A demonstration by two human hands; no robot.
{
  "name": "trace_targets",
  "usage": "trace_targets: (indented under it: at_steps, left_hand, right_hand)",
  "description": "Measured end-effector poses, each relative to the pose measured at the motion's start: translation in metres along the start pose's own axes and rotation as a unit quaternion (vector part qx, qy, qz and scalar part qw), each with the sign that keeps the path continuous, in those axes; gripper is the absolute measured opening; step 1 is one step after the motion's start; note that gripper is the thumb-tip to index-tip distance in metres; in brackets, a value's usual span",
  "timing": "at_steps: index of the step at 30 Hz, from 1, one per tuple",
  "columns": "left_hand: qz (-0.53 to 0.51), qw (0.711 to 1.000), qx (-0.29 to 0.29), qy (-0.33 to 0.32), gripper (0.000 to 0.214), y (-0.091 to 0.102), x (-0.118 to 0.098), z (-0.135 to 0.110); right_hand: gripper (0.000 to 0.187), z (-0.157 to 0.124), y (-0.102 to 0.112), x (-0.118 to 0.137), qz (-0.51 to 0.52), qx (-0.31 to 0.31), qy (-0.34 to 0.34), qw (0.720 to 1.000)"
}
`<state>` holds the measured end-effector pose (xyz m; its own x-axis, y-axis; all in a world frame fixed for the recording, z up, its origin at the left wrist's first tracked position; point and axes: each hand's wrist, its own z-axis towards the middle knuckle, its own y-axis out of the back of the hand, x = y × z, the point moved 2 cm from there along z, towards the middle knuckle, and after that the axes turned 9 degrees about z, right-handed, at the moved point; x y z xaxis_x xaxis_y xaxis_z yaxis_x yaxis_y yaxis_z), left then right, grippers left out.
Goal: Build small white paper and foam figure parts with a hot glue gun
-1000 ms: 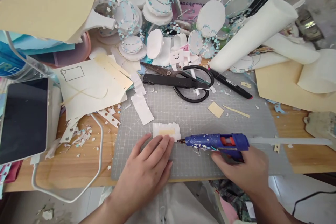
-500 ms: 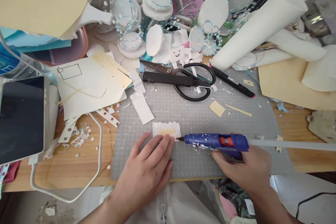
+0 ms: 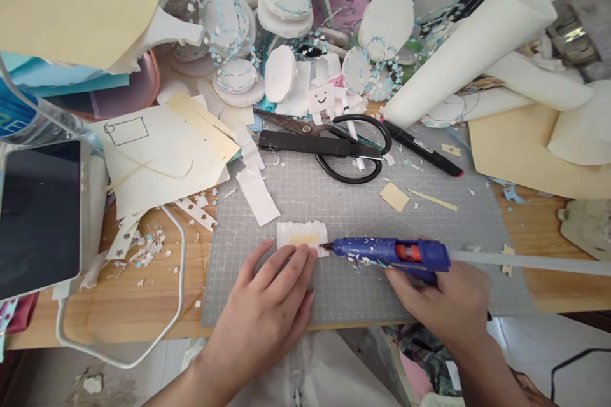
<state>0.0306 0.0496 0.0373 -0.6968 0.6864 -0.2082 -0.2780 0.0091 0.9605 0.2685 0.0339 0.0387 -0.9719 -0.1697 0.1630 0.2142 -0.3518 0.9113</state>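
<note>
My right hand (image 3: 443, 299) grips a blue hot glue gun (image 3: 372, 250) by its handle, with a long translucent glue stick (image 3: 534, 261) sticking out of the back. The gun's nozzle points left and is at the right edge of a small white paper piece (image 3: 284, 230). A pale yellow strip (image 3: 303, 239) lies on that piece. My left hand (image 3: 274, 299) lies flat with fingers stretched out, the fingertips pressing on the paper's lower edge and partly covering it. Beneath is a grey cutting mat (image 3: 258, 292).
Black-handled scissors (image 3: 356, 178) and a black utility knife (image 3: 305, 144) lie crossed on the mat, near a black pen (image 3: 424, 149). A phone (image 3: 41, 216) and white cable (image 3: 181, 280) are at left. White foam discs (image 3: 386, 19) and paper rolls (image 3: 472, 51) crowd the back.
The glue gun has shifted slightly up and left, its nozzle now a little higher along the paper's right edge. My left hand stays in place.
</note>
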Motion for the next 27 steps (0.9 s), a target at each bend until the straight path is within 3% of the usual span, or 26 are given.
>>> trace_targets:
  at_steps: [21,27]
  left_hand:
    - [0.000,1.000,-0.006,-0.002,0.039,0.001,0.000,0.000]
    - [-0.004,1.000,-0.001,0.000,0.039,0.000,-0.001,0.000]
  right_hand:
    - [0.011,0.012,-0.003,0.003,-0.006,-0.030,0.013,0.999]
    - [0.019,0.011,-0.003,-0.001,0.010,-0.069,-0.040,0.997]
